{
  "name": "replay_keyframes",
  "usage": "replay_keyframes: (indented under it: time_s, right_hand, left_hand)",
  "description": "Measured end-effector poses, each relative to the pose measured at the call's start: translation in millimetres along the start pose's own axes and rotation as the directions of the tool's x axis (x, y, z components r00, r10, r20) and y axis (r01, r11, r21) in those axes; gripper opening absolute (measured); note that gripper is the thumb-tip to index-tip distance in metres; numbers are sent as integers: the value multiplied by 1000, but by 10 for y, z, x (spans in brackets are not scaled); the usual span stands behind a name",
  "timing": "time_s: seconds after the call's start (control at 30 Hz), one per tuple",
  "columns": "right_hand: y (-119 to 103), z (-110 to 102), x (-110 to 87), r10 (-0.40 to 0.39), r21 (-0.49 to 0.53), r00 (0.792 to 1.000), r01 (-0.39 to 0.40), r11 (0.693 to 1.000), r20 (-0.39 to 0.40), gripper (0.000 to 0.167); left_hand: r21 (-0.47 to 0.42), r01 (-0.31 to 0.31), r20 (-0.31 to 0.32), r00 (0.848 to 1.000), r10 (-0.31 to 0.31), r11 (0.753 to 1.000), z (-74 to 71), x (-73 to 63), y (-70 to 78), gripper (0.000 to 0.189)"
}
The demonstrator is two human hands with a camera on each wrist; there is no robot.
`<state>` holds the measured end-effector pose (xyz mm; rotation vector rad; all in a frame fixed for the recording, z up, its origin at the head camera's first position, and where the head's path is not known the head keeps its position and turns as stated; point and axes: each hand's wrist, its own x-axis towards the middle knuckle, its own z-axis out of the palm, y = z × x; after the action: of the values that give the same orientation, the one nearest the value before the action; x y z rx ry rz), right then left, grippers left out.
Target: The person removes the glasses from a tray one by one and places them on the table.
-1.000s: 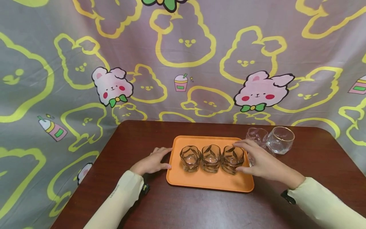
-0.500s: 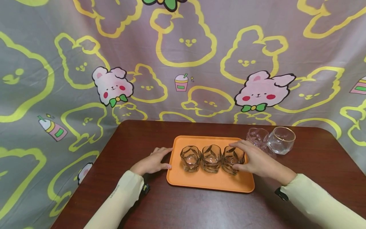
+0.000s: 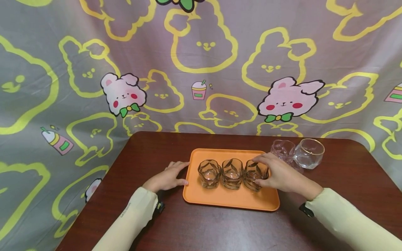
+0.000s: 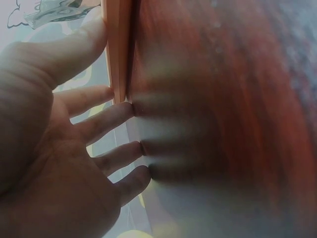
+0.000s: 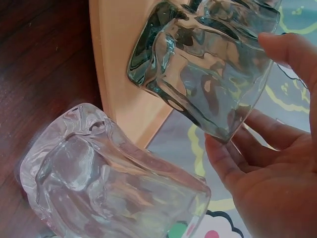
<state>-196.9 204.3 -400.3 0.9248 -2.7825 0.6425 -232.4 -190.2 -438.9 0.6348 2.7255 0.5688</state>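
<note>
Atop a dark wood surface (image 3: 207,228), an orange tray (image 3: 226,201) sits with the left grip (image 3: 167,177), fingers spread, touching its left edge. The right grip (image 3: 284,177) pinches the rightmost of three brown glass tumblers (image 3: 231,174) lined up on the tray. Beyond its right side stand a gold-rimmed glass (image 3: 309,157) and a clear tumbler (image 3: 282,149).

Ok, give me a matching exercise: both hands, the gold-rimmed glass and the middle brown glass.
Things
1. Left hand
2. Right hand
3. Gold-rimmed glass
4. Middle brown glass

States
A. On the table, off the tray
B. Touching the tray's left edge
C. On the tray, between two similar glasses
D. Gripping the right-end brown glass

Pairs: 1-B, 2-D, 3-A, 4-C
</note>
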Motion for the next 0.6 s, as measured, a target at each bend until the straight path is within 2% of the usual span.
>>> replay_keyframes:
  time_s: [0.3,0.6]
  right_hand:
    - [12,-10,0,13,-10,998,-14,1000,-59,65]
    - [-60,-290,-58,12,-16,984,-15,1000,-176,63]
  left_hand:
    - [5,-16,-5,1000,16,1000,8,3,-5,77]
    - [5,-8,0,1000,8,1000,2,4,-11,77]
